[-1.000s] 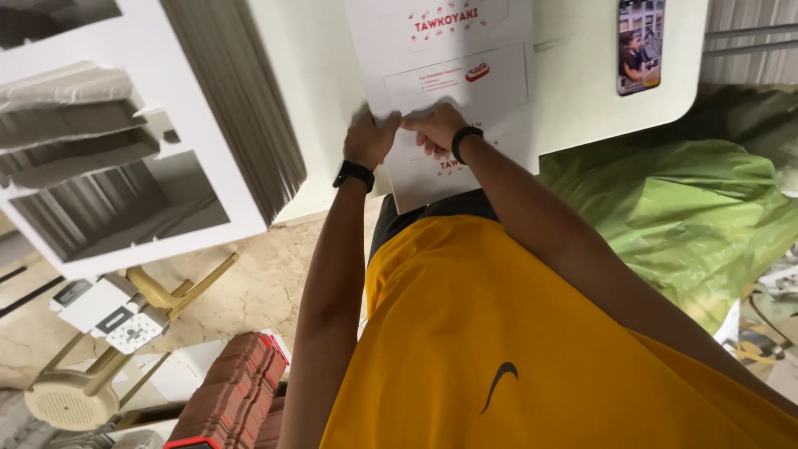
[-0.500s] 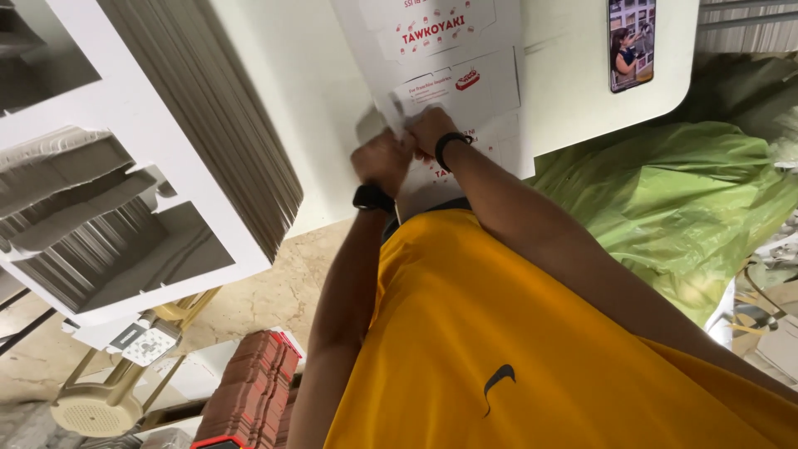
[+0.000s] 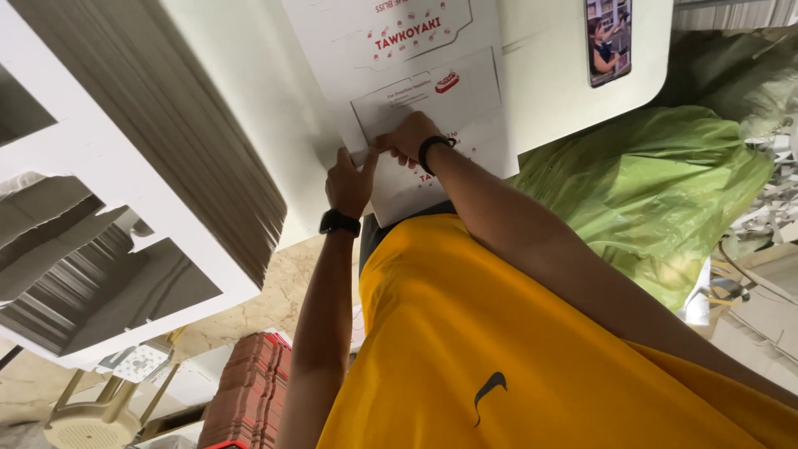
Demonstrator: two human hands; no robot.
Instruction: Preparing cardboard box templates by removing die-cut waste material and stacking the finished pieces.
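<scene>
A flat white cardboard box (image 3: pixel 416 50) with red print lies on the white table (image 3: pixel 249 75) in front of me. My left hand (image 3: pixel 349 179), with a black watch on the wrist, grips the near left edge of a box flap (image 3: pixel 449 100). My right hand (image 3: pixel 406 137), with a black wristband, pinches the same flap just to the right. The fingertips of the two hands nearly meet. Both forearms reach forward over my yellow shirt (image 3: pixel 499 349).
A tall stack of flat cardboard sheets (image 3: pixel 166 133) fills the left side. A phone (image 3: pixel 608 41) lies at the far right of the table. A green plastic bag (image 3: pixel 665 191) sits to the right. Below left are a red stack (image 3: pixel 249 391) and a plastic stool (image 3: pixel 91 420).
The view has tilted and moved closer to the table. Both hands stayed on the box flap and shifted a little along it, with the left hand now lower than the right.
</scene>
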